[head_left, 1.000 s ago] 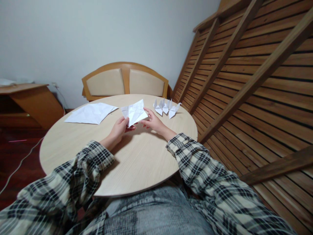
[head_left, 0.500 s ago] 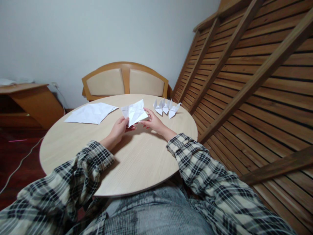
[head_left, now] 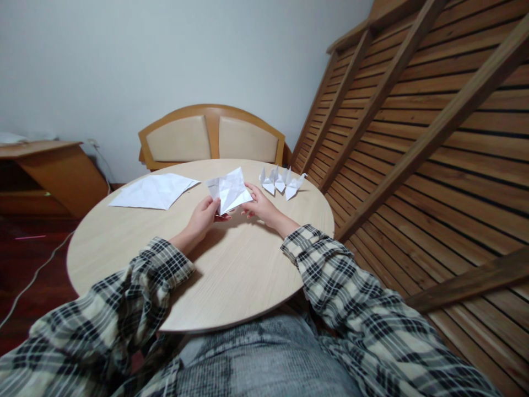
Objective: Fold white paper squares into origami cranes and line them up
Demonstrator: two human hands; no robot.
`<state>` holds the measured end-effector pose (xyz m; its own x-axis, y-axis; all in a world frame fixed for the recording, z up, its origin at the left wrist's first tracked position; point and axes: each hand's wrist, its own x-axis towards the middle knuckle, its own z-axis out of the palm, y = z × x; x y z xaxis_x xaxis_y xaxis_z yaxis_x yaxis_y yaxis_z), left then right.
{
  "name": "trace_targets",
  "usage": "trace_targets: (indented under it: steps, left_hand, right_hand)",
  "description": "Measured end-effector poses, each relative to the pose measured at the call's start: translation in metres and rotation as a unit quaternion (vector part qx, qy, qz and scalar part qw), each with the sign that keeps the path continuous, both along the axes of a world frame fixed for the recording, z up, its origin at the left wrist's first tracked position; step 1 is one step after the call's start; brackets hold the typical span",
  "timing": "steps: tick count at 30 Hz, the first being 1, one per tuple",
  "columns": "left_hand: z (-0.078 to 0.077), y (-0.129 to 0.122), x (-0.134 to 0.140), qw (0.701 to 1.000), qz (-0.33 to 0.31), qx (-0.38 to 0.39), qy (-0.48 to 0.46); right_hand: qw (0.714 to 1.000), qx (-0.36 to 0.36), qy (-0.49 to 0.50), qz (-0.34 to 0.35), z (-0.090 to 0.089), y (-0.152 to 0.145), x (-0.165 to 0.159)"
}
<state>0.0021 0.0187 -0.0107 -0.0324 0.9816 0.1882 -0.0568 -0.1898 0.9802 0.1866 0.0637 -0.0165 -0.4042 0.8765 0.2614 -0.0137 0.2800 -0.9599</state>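
A creased white sheet of paper point(head_left: 231, 190), partly folded, is held above the table between my two hands. My left hand point(head_left: 203, 216) pinches its lower left corner, thumb on top and fingers underneath. At the right edge, my right hand point(head_left: 261, 206) has its fingers around and partly behind the paper; some fingertips are hidden there. To the right stand three folded paper cranes point(head_left: 281, 181) in a close group. A flat stack of white paper point(head_left: 152, 191) lies to the left.
The round pale wooden table point(head_left: 231, 281) spans the space before me. Behind it rises a padded wooden headboard point(head_left: 212, 135) against the wall. Slatted wood panelling point(head_left: 413, 138) slants along the right. A wooden desk point(head_left: 53, 176) and a white cable point(head_left: 37, 275) are at left.
The paper has shifted slightly right and tilted a little, and its lower fold looks flatter. Both hands moved only slightly with it; the cranes and stack stayed put.
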Motion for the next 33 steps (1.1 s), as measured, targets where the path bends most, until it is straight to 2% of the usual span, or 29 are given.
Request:
trace_targets:
  steps: [5, 13, 21, 33]
  left_hand:
    - [0.0007, -0.0006, 0.0005, 1.000, -0.004, 0.004, 0.016]
    - [0.0028, -0.0031, 0.0013, 1.000, -0.017, -0.011, 0.005]
    - [0.0075, -0.0067, 0.0033, 0.999, -0.028, -0.030, 0.002]
    - [0.0004, -0.0013, -0.0008, 0.998, -0.037, -0.003, 0.054]
  right_hand:
    - [0.999, 0.033, -0.009, -0.025, -0.0054, 0.0044, -0.0004]
    - [0.980, 0.163, -0.084, -0.079, -0.0086, 0.0108, 0.0013]
    - [0.975, 0.173, -0.099, -0.094, -0.0006, 0.0046, 0.0028]
    - [0.963, 0.206, -0.104, -0.142, -0.0036, 0.0082, 0.0038]
